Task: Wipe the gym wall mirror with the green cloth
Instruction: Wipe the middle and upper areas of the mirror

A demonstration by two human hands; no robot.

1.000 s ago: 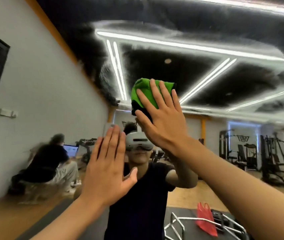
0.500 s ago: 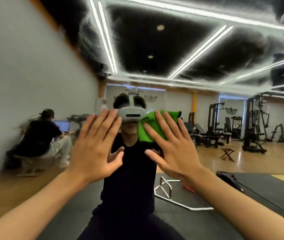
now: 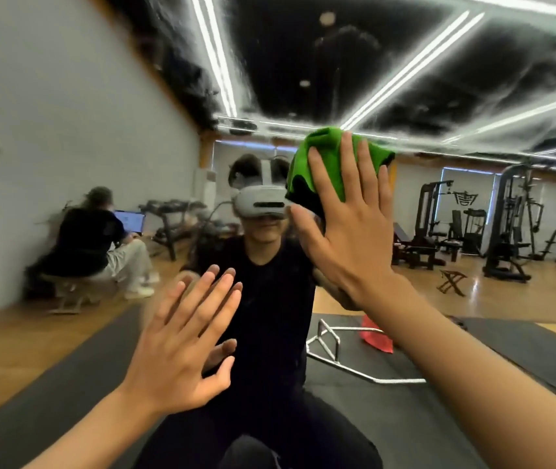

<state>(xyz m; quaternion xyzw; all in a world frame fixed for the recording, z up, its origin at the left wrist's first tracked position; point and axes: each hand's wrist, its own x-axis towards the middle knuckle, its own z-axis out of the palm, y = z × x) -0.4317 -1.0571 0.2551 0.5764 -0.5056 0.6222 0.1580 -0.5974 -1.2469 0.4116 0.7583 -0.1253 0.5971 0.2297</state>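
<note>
The wall mirror (image 3: 439, 79) fills the whole view and reflects the gym and me. My right hand (image 3: 347, 231) lies flat with straight fingers on the bunched green cloth (image 3: 329, 154), pressing it against the glass at head height, right of centre. Most of the cloth is hidden under my palm. My left hand (image 3: 182, 346) is lower and to the left, fingers spread and straight, palm flat against the mirror, holding nothing.
Reflected in the glass: a seated person (image 3: 90, 238) with a laptop by the grey wall at left, weight machines (image 3: 507, 225) at right, a metal frame (image 3: 330, 346) and a red bag (image 3: 376, 336) on black floor mats.
My right hand slid the cloth down from overhead to face height, then back up and to the right. My left hand dropped lower on the glass.
</note>
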